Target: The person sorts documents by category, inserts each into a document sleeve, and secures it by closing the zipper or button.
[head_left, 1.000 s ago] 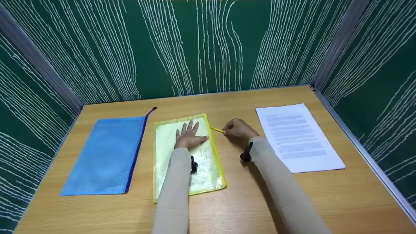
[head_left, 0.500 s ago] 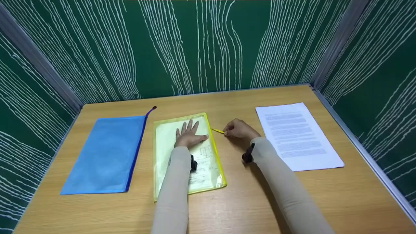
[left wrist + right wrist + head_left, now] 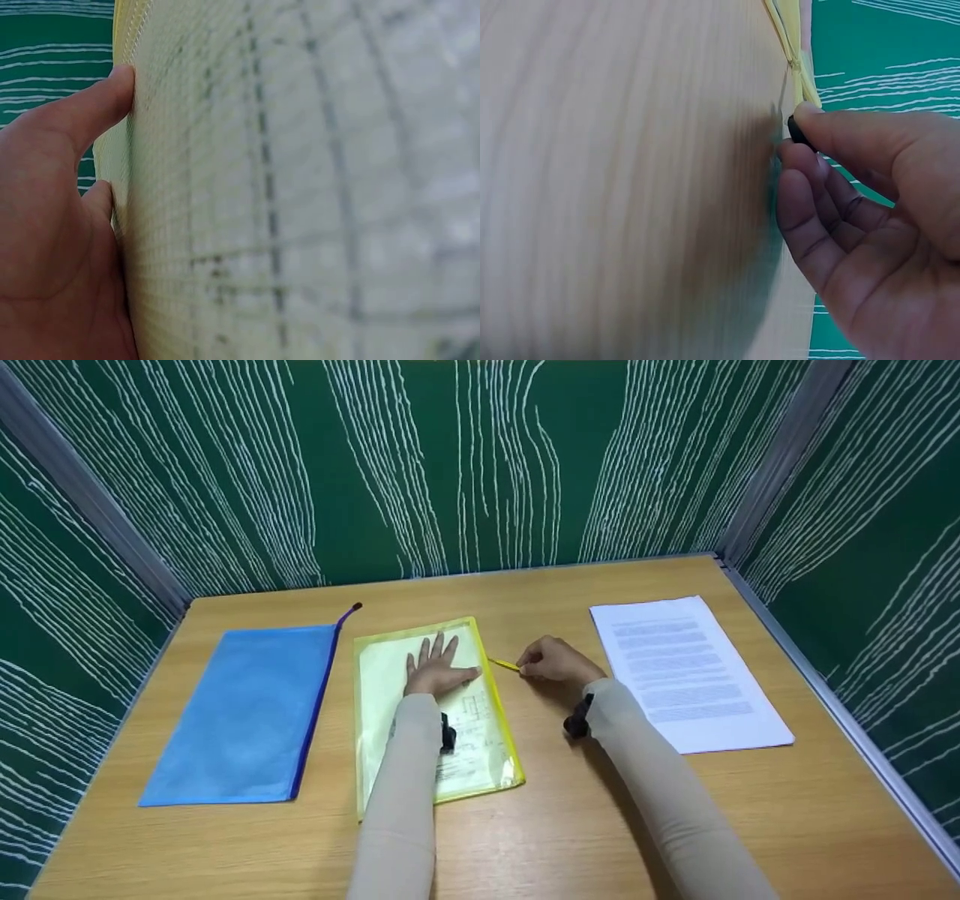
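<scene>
A translucent yellow zip folder (image 3: 487, 757) with sheets inside lies flat in the middle of the table. My left hand (image 3: 439, 671) rests on its upper part, fingers spread and thumb reaching toward the right edge. In the left wrist view, the thumb (image 3: 105, 97) lies on the folder's mesh surface. From the folder's right side sticks out a yellow zipper tail (image 3: 504, 664). My right hand (image 3: 559, 660) pinches its end between thumb and index finger. A black tip (image 3: 799, 133) of the tail shows between those fingers in the right wrist view.
Left of the yellow folder lies a blue zip folder (image 3: 240, 720), its purple zipper tail (image 3: 346, 616) pointing away. A stack of printed white paper (image 3: 686, 675) lies on the right, close to my right forearm. Green patterned panels (image 3: 480, 472) enclose the wooden table (image 3: 480, 855).
My right hand has shifted very slightly to the right and toward me, still pinching the zipper tail. The left hand stays spread in place on the yellow folder.
</scene>
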The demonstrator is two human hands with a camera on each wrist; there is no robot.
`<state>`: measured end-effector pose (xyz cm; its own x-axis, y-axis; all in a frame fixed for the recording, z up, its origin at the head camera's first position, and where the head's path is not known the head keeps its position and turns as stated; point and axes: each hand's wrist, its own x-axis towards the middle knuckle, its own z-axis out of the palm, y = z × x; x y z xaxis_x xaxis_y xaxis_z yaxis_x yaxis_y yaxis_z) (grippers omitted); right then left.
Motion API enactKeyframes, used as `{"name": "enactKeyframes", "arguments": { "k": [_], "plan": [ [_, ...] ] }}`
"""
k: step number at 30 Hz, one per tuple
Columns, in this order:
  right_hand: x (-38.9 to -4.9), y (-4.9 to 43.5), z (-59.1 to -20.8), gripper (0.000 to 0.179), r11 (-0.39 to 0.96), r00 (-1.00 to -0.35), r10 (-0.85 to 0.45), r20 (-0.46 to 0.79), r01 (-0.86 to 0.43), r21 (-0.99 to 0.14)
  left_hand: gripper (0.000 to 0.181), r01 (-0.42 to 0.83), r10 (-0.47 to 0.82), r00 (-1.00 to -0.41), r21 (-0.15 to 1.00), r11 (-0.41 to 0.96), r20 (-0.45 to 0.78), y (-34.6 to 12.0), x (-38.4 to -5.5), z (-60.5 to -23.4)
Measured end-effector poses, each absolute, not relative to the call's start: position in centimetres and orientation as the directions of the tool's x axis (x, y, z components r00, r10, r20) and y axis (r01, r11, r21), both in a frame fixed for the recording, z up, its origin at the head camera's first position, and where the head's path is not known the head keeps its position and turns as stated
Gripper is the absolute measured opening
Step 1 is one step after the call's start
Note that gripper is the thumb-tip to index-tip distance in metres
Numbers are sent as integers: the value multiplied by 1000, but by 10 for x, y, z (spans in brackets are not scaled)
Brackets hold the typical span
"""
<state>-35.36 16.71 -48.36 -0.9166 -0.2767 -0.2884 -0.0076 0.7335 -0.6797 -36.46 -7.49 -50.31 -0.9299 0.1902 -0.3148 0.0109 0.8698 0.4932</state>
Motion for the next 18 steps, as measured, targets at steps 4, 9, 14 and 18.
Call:
{"name": "enactKeyframes", "arguments": {
  "k": [4, 9, 14, 18],
  "plan": [
    [-352, 170, -484, 17, 735, -908, -303, -288, -30, -678, 87, -2, 171, -938, 497, 868, -302, -75, -363, -501],
    [-350, 173, -485, 16, 724, -900, -338, -276, -61, -687, 87, 4, 176, -942, 515, 857, -285, -75, -362, -499],
    [-349, 178, -486, 14, 720, -887, -383, -257, -113, -685, 87, 12, 183, -935, 488, 873, -304, -76, -366, -502],
    [-349, 180, -485, 14, 718, -872, -415, -262, -137, -682, 87, 11, 182, -934, 484, 875, -308, -76, -366, -500]
  ]
}}
